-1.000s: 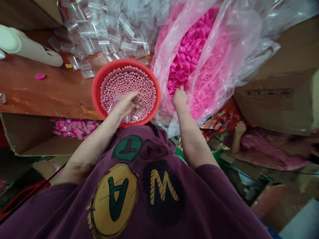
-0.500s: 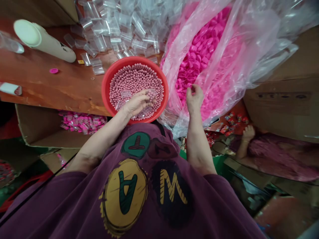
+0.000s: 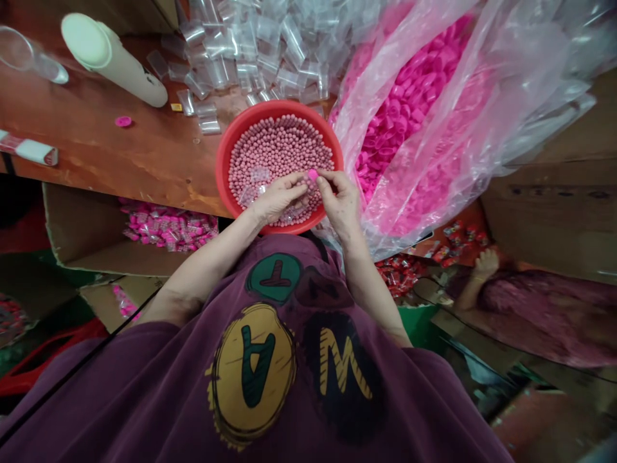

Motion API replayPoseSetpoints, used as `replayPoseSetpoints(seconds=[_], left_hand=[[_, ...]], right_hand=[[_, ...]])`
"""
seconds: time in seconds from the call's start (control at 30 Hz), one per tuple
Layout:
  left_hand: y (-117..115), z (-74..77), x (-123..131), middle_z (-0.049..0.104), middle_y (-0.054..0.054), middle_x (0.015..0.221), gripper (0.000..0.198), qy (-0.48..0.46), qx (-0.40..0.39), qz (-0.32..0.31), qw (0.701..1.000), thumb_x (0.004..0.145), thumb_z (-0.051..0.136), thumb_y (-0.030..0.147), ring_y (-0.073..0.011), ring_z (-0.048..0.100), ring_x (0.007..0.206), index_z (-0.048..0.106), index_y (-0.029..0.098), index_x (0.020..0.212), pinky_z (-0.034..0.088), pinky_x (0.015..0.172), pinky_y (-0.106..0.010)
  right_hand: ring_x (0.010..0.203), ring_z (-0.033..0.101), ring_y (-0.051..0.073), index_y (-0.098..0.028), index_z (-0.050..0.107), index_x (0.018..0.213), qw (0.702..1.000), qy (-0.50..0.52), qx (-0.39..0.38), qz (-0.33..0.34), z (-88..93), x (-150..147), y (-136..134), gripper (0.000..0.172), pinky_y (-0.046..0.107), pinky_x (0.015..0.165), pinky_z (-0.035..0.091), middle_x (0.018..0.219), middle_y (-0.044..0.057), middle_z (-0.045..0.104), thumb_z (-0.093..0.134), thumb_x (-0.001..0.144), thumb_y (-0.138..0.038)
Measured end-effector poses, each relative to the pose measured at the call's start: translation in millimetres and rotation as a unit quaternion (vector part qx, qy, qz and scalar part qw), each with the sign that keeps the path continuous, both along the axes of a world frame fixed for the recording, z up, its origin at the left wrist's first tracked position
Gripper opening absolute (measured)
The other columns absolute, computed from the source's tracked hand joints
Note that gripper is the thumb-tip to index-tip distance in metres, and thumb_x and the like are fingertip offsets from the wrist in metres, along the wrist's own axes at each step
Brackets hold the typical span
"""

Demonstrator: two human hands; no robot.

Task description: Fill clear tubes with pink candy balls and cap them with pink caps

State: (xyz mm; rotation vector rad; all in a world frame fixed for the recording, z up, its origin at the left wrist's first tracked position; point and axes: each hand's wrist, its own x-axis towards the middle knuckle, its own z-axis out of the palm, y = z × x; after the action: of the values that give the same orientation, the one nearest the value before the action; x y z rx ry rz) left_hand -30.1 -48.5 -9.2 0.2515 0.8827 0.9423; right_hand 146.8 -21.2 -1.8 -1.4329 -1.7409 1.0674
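Over the right part of a red basin (image 3: 222,161) full of small pink balls (image 3: 274,141), my two hands meet. My left hand (image 3: 279,199) is closed round a small clear container, mostly covered by the fingers. A bright pink cap (image 3: 313,174) sits at the container's end, pinched by my right hand (image 3: 340,198). A few more clear containers (image 3: 260,175) lie on the balls beside my left hand. Just right of the basin, an open plastic bag (image 3: 434,138) holds many loose pink caps (image 3: 402,106).
Many clear containers (image 3: 250,45) are heaped behind the basin. A white cylinder (image 3: 113,61) lies on the wooden table (image 3: 144,167), near a single pink cap (image 3: 123,121). Below the table's left edge, a cardboard box (image 3: 77,238) holds filled pink-capped containers (image 3: 171,225). Another person's hand (image 3: 486,263) shows at right.
My right hand has come left from the bag of caps to my left hand, bringing a pink cap to the container. The view has shifted slightly.
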Motion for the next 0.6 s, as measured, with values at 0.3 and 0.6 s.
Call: replayPoseSetpoints(seconds=[0.3,0.6], left_hand=[[-7,7.5,-8,0.072,0.002,0.088,0.028,0.038,-0.018,0.011,0.999,0.09,0.093,0.029,-0.0058,0.064,0.07,0.078,0.017,0.11,0.055,0.068,-0.015],[3,20.5,-30,0.078,-0.003,0.095,0.02,0.129,0.029,0.007,0.991,0.095,0.088,0.031,-0.0106,0.067,0.071,0.082,0.017,0.108,0.057,0.068,-0.024]], right_hand=[[0.106,0.074,0.026,-0.023,0.077,0.123,0.988,-0.099,0.074,0.092,14.6,-9,-18,0.042,0.048,0.099,0.062,0.109,0.012,0.079,0.044,0.117,-0.048],[0.118,0.072,0.024,-0.034,0.069,0.148,0.996,-0.005,-0.06,0.068,14.4,-6,-22,0.054,0.05,0.108,0.064,0.129,0.007,0.075,0.054,0.11,-0.069]])
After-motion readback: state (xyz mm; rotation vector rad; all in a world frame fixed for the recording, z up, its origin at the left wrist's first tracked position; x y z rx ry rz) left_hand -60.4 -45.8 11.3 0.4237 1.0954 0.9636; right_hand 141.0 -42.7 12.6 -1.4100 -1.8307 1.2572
